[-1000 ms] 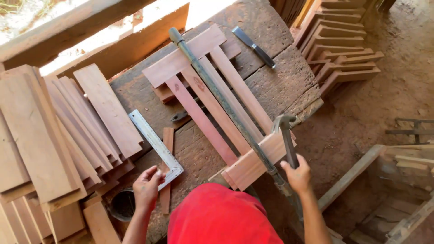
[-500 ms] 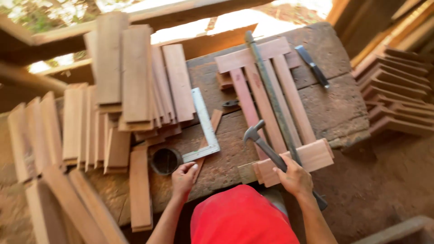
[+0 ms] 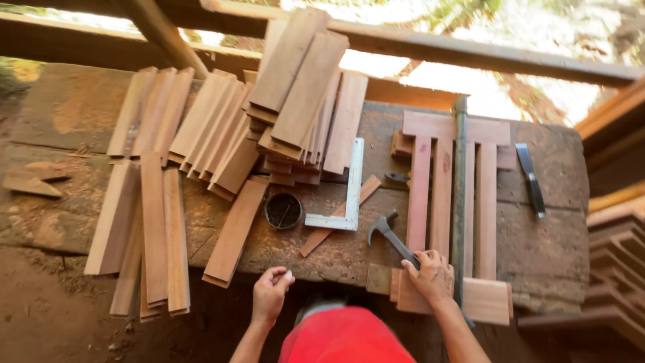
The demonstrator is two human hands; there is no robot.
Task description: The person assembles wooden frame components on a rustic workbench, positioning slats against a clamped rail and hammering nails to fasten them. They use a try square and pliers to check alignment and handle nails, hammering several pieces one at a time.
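Note:
My right hand (image 3: 432,275) grips the handle of a claw hammer (image 3: 388,234), whose head points left over the bench. It rests at the near end of a slatted wooden frame (image 3: 449,195) held by a long bar clamp (image 3: 459,202). My left hand (image 3: 272,292) hovers at the bench's near edge with fingers pinched together, possibly on something small; I cannot tell what. A small round tin (image 3: 283,210) sits just beyond it, beside a metal try square (image 3: 348,191).
Stacks of reddish wooden slats (image 3: 295,101) cover the left and middle of the worn workbench (image 3: 551,235). More slats (image 3: 154,228) overhang the near left edge. A dark flat tool (image 3: 531,180) lies at the right. Stacked wooden frames (image 3: 615,269) stand to the right.
The view has swung left, showing more slat stacks. My right hand has lowered the hammer toward the frame's near end. My left hand has drawn back from the square to the bench edge.

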